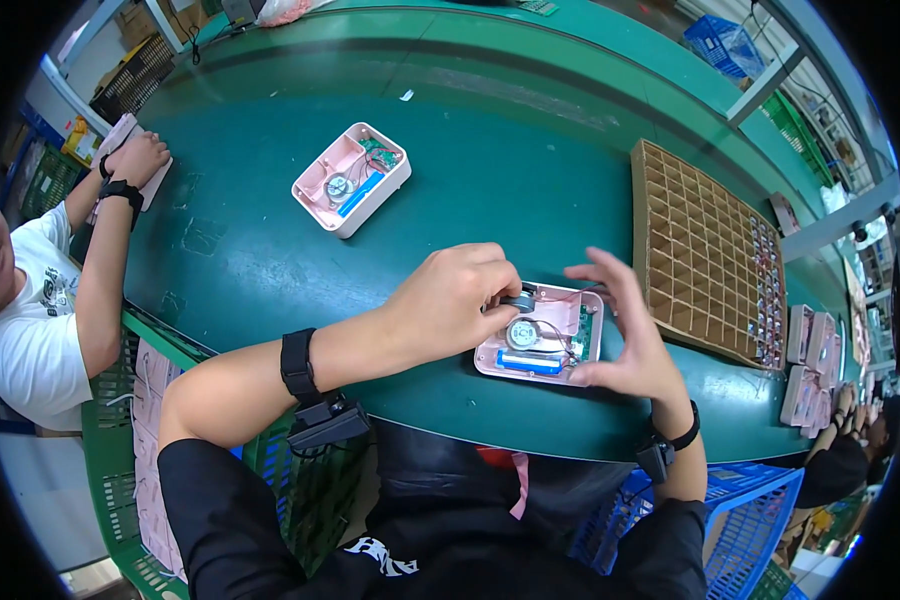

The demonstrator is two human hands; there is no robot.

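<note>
1. Nearest me, the pink case [542,345] is lying open on the green table [270,250].
2. My left hand [455,300] is pinching a small dark part [519,298] at the case's top edge.
3. My right hand [625,335] is bracing the case's right rim, fingers spread.
4. Judging it light and rigid, with fragile wires; I am gripping the walls only.

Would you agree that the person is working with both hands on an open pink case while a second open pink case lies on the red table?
Not quite: the table is green, not red, as the head view shows. Both hands, left and right, work on the open pink case, and the second case lies farther off.
</note>
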